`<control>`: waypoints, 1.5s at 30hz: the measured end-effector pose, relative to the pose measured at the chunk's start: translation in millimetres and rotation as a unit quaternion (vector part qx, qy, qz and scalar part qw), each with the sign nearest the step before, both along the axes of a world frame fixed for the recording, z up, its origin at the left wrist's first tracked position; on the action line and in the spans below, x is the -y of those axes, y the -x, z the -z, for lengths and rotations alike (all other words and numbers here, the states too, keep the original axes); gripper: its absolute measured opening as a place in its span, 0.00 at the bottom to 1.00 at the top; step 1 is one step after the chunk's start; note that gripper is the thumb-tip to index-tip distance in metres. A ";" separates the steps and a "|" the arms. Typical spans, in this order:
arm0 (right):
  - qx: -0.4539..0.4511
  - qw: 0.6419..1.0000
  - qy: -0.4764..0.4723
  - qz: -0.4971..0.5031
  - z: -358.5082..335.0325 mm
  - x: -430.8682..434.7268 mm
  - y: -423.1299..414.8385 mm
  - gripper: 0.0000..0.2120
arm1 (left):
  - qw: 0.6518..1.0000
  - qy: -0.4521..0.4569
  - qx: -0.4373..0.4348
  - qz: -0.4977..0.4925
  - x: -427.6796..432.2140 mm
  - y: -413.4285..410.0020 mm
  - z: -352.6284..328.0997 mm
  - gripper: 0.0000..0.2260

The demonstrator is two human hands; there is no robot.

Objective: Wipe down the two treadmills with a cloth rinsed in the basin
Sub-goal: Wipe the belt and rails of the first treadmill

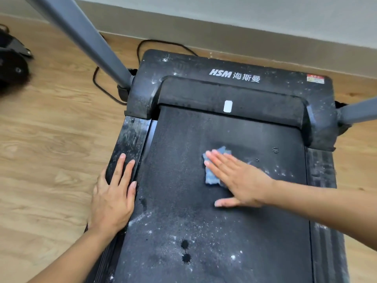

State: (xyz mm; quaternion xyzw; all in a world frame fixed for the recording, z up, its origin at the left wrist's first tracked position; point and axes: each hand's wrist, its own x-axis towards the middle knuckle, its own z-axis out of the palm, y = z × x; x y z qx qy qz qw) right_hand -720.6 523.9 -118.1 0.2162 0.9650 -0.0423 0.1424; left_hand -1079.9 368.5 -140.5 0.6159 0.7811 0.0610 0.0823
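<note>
A black treadmill (234, 92) fills the view, its belt (183, 160) speckled with white dust and a few dark wet spots. A small blue-grey cloth (212, 176) lies on the belt near its middle. My right hand (238, 178) presses flat on the cloth, fingers stretched out and pointing left. My left hand (114, 195) rests flat on the dusty left side rail (130, 137), fingers apart, holding nothing. The basin and a second treadmill are not recognisable here.
Grey uprights rise from the treadmill's front corners, one at the left (87, 39) and one at the right (359, 111). A black power cable (140, 50) loops on the wooden floor behind. Part of a dark machine (12, 64) sits at far left.
</note>
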 end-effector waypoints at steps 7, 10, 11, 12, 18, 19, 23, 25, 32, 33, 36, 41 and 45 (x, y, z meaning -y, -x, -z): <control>-0.022 0.979 0.033 0.200 9.5 -33.1 28.0 0.59 | 1.000 0.000 0.006 0.004 -0.2 -1.2 -0.3 0.27; -0.003 0.994 0.081 0.069 1.3 59.3 15.2 0.60 | 1.000 0.025 0.009 0.002 -5.6 -2.7 -6.4 0.27; 0.008 0.995 0.093 0.028 2.2 90.9 14.0 0.60 | 0.999 0.032 0.010 0.003 -4.1 -2.5 -8.1 0.27; 0.011 0.995 0.101 -0.002 2.8 114.0 13.6 0.59 | 0.999 0.036 0.012 0.004 -1.4 -2.2 -9.0 0.27; -0.045 0.990 0.032 0.132 4.8 9.3 21.0 0.55 | 0.999 0.035 -0.006 0.007 -3.0 3.1 -1.6 0.28; -0.039 0.972 0.045 0.225 0.3 -17.7 30.2 0.57 | 0.999 0.034 -0.007 0.004 -2.9 3.4 -0.2 0.28; 0.018 0.961 0.064 0.269 -4.7 -55.5 25.0 0.61 | 0.999 0.040 -0.007 0.009 -6.2 3.1 -1.7 0.28; 0.066 0.975 0.100 0.187 -30.3 -59.0 -1.0 0.60 | 0.999 0.049 -0.004 0.006 -9.0 1.8 -4.7 0.28; 0.102 0.979 0.116 0.129 -56.1 -27.5 -47.7 0.54 | 0.998 0.057 -0.003 0.000 1.3 -1.8 -12.1 0.28; 0.083 0.976 0.120 0.159 -45.5 -17.6 -41.7 0.52 | 0.998 0.057 -0.003 -0.001 2.0 -2.8 -12.0 0.28; 0.001 0.965 0.093 0.245 -12.0 18.5 -20.8 0.51 | 0.999 0.051 -0.006 0.002 -0.6 -4.3 -9.6 0.28; -0.037 0.982 0.099 0.158 0.7 140.8 -25.9 0.53 | 0.999 0.051 -0.003 0.000 -1.4 -2.7 -8.0 0.28; -0.003 0.975 0.106 0.197 1.5 155.2 -37.6 0.53 | 0.999 0.048 -0.002 0.003 -5.1 -4.6 -9.4 0.28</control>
